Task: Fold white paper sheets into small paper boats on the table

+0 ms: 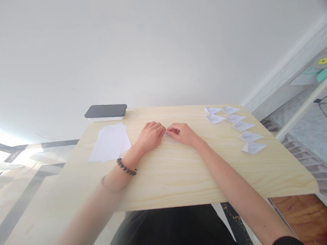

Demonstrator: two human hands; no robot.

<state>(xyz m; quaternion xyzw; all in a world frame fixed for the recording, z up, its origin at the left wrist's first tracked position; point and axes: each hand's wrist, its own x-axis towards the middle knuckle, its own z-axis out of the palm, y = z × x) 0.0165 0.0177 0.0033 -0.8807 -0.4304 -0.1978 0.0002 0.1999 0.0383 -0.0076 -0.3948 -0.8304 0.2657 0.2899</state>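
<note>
Over the middle of the light wooden table, my left hand and my right hand meet fingertip to fingertip. Between them a small bit of white paper shows; most of it is hidden under the fingers. My right thumb and forefinger pinch its edge. The fingers of my left hand are bent over the paper from the other side. To the left lies a loose stack of white paper sheets. Several folded white paper pieces with pointed ends rest at the far right of the table.
A dark phone lies on a white box at the back left, with a white cable beside it. A pale wall rises behind the table. Right of the table stand a white post and a brown wooden surface.
</note>
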